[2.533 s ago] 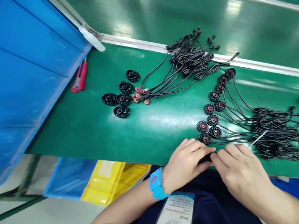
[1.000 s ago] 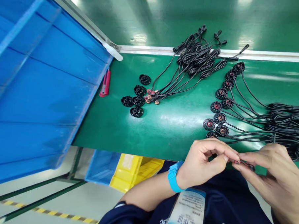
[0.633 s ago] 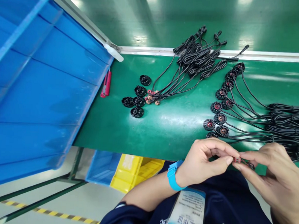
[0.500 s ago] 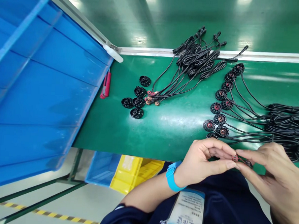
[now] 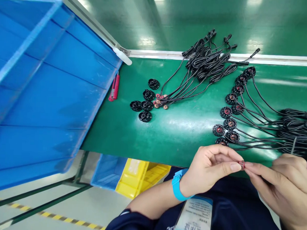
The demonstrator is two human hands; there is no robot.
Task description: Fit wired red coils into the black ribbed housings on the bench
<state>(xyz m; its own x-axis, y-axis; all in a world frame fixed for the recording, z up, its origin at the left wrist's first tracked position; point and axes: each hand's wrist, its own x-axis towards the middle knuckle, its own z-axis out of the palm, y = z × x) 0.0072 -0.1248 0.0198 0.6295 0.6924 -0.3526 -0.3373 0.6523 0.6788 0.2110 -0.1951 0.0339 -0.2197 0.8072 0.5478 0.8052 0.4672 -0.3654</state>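
Note:
My left hand (image 5: 212,170), with a blue wrist strap (image 5: 178,184), is closed in a pinch on a small red ribbed part (image 5: 242,164). The fingertips of my right hand (image 5: 280,180) meet the same part from the other side. A thin grey rod (image 5: 294,145) sticks up from behind my right hand; its other end is hidden. Just beyond my hands lie several round black housings (image 5: 229,124) with red or copper-coloured star-shaped centres. Black cables (image 5: 259,131) run from them to coiled bundles (image 5: 298,123) on the right.
Several loose black housings (image 5: 145,116) sit left of star-shaped wire ends (image 5: 157,101) on a cable pile (image 5: 204,63). A red-handled cutter knife (image 5: 115,87) lies beside a large blue bin (image 5: 50,93). Below the green bench (image 5: 112,133) are yellow (image 5: 129,178) and blue bins (image 5: 107,172).
My right hand's fingertips have closed up against the red part, and the dark piece between my fingers is out of sight. The grey rod shows more. The view has shifted slightly left.

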